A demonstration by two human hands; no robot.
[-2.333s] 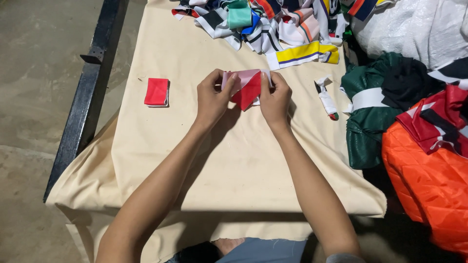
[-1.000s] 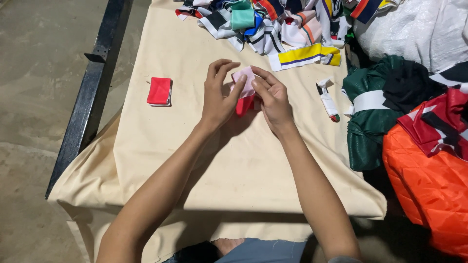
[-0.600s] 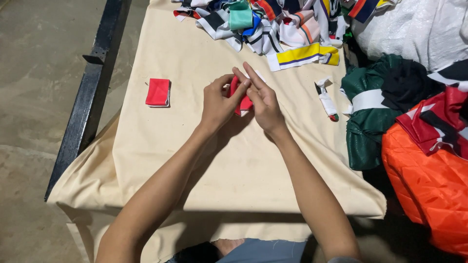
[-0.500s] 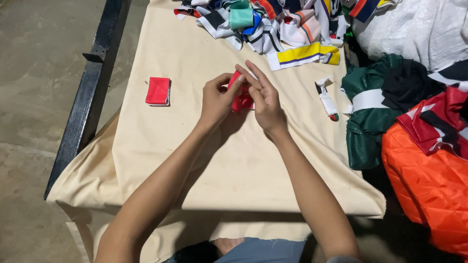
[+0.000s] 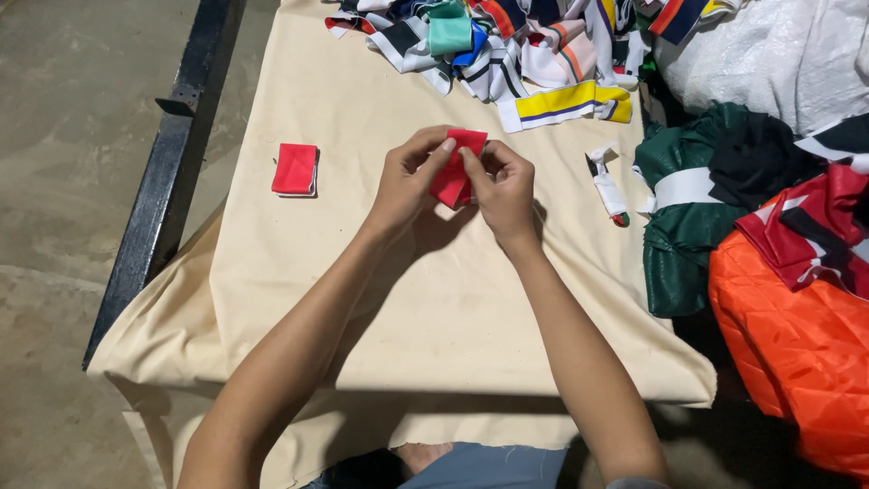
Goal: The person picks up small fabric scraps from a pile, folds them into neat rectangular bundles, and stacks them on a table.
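A folded red fabric square (image 5: 295,169) lies flat on the cream cloth-covered table (image 5: 362,299), well apart from the hands. Left hand (image 5: 409,179) and right hand (image 5: 501,186), fingers curled, pinch between them a small red fabric piece (image 5: 456,168) held above the table's middle. Beyond, a heap of striped multicoloured fabric strips (image 5: 507,50).

Striped fabric heap (image 5: 507,45), orange cloth (image 5: 797,353).
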